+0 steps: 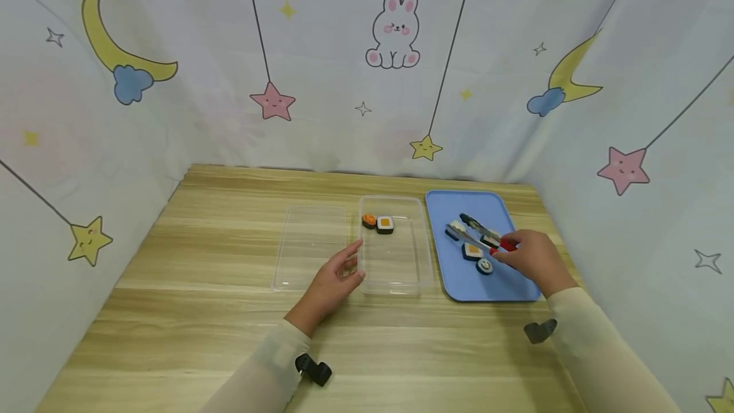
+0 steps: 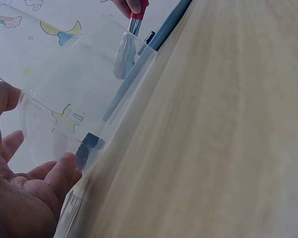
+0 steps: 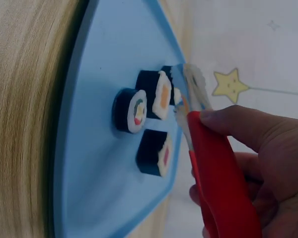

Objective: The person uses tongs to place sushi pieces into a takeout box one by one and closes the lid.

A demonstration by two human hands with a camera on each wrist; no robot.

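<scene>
My right hand (image 1: 536, 257) grips metal tongs (image 3: 213, 173) by their red handles, above a blue tray (image 1: 459, 289). Their arms stand apart over several toy sushi pieces: a square roll with an orange centre (image 1: 472, 251), a round roll (image 1: 484, 266), another square roll (image 3: 154, 152) and a white-topped piece (image 1: 454, 230) by the tong tips. My left hand (image 1: 332, 279) rests its thumb and fingertips against the left wall of a clear plastic box (image 1: 395, 273). Inside its far left corner sit an orange-topped piece (image 1: 369, 220) and a square roll (image 1: 385, 225).
Left of the box, a clear lid (image 1: 312, 247) lies flat on the wooden table (image 1: 201, 260). A white patterned curtain (image 1: 321, 132) hangs along the back and both sides. The tray stands close to the right side.
</scene>
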